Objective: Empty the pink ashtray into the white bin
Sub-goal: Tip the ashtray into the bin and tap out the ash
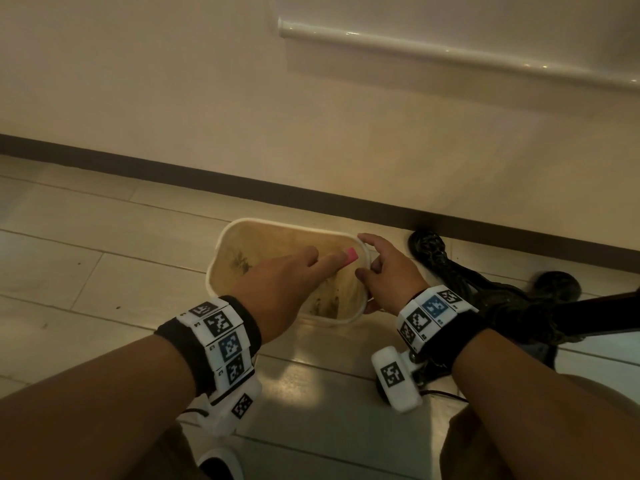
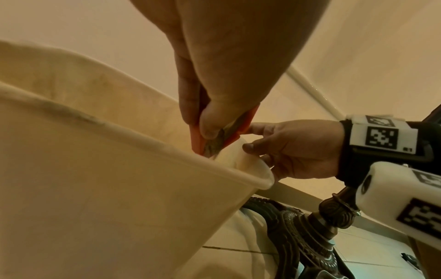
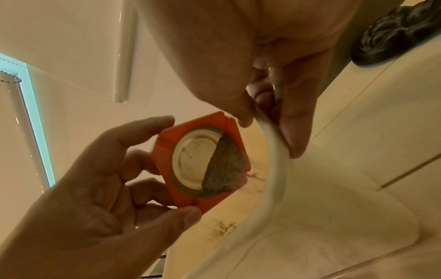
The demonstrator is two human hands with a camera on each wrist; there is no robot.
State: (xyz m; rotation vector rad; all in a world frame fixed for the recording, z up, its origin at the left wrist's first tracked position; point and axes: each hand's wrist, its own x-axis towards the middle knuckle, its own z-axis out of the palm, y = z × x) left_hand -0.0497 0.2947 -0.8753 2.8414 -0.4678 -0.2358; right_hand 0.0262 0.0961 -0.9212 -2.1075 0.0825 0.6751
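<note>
The white bin (image 1: 287,225) stands on the floor near the wall, its inside stained with dark residue. My left hand (image 1: 308,266) holds the pink ashtray (image 1: 352,255) tilted on edge over the bin's right end. In the right wrist view the ashtray (image 3: 203,156) has a round metal bowl, and a heap of grey ash (image 3: 224,166) lies against its lower side, close to the bin rim (image 3: 274,151). My left hand's thumb and fingers (image 3: 107,179) pinch the ashtray's edges. My right hand (image 1: 381,268) grips the bin's right rim, thumb inside and fingers outside (image 2: 293,149).
A dark ornate metal stand base (image 1: 446,268) spreads over the floor just right of the bin. A dark skirting board (image 1: 242,192) runs along the wall behind. A white rail (image 1: 450,53) is fixed higher on the wall. Pale floor tiles lie to the left.
</note>
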